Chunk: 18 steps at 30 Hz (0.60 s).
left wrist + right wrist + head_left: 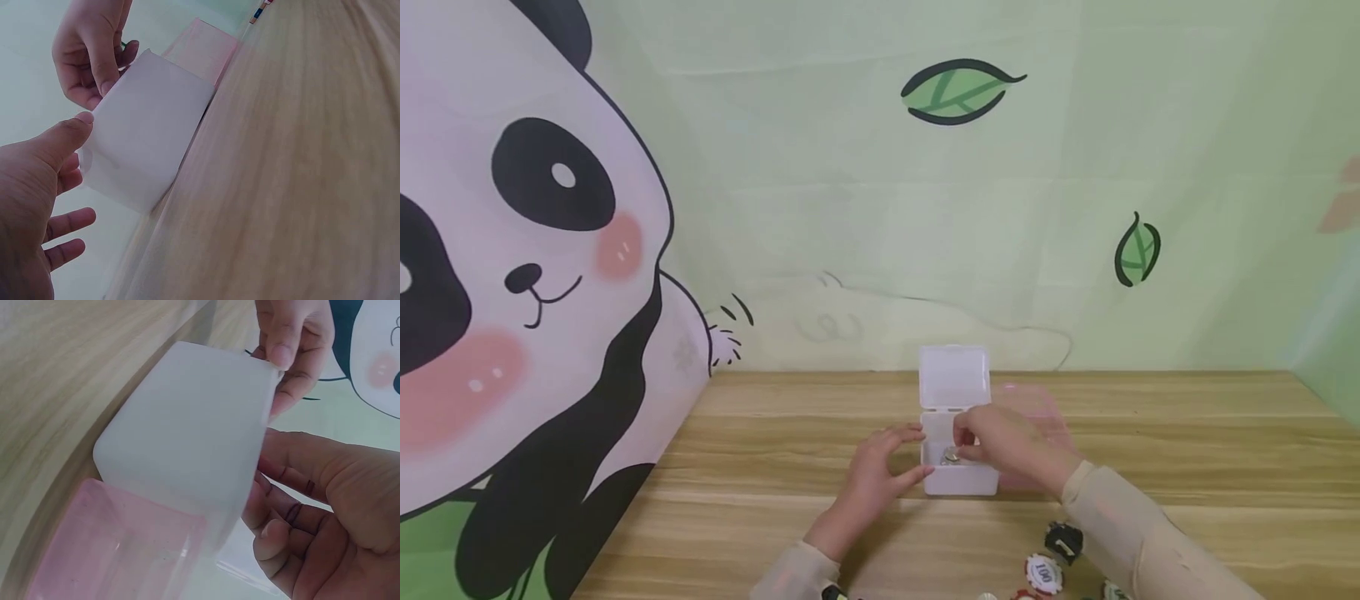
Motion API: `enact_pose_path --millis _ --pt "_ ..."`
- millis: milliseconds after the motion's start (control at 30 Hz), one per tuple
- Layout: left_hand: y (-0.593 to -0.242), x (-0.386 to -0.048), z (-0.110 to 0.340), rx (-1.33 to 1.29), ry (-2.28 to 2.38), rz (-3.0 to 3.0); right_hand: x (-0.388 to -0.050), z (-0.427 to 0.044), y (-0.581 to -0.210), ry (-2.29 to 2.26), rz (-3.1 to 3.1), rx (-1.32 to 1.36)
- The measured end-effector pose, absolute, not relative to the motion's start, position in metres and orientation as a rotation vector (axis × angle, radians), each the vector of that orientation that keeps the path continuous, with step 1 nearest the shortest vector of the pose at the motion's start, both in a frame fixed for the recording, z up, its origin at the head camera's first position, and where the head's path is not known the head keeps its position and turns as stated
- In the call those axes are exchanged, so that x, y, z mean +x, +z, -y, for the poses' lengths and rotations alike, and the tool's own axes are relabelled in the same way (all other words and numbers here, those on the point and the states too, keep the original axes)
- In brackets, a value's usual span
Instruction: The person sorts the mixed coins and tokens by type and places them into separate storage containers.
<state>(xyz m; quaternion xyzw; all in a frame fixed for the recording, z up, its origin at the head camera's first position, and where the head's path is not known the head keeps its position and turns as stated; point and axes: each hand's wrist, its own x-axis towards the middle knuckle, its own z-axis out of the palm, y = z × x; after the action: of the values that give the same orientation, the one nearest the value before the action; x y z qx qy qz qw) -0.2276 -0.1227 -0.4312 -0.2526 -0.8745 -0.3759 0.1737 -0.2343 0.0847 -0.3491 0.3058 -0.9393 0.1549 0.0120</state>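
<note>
A white lidded box (961,480) stands upright on the table with its lid (955,377) raised at the back. At its left side, my left hand (872,479) grips the edge with thumb and fingers; the left wrist view shows the thumb on the rim of the box (147,125). Small silvery round items (951,455) lie inside. My right hand (1011,442) reaches in from the right, its fingers curled close above them. In the right wrist view the box wall (187,425) partly hides the fingertips of my right hand (325,512), so anything between them cannot be made out.
A translucent pink container (1056,421) stands right behind the white box. Near the front edge lie a black-and-white chip stack (1063,542), a red-and-white chip marked 100 (1044,574) and several others partly cut off. A printed cloth with a panda and leaves hangs behind the table.
</note>
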Motion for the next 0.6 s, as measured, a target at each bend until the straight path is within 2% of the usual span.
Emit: enact_pose_path --millis 167,600 --pt "-0.432 -0.228 0.123 -0.717 -1.076 2.477 -0.230 -0.089 -0.345 0.519 2.950 0.918" --pt "-0.431 -0.229 0.122 -0.717 -1.064 2.472 -0.207 -0.103 -0.339 0.542 2.799 1.045"
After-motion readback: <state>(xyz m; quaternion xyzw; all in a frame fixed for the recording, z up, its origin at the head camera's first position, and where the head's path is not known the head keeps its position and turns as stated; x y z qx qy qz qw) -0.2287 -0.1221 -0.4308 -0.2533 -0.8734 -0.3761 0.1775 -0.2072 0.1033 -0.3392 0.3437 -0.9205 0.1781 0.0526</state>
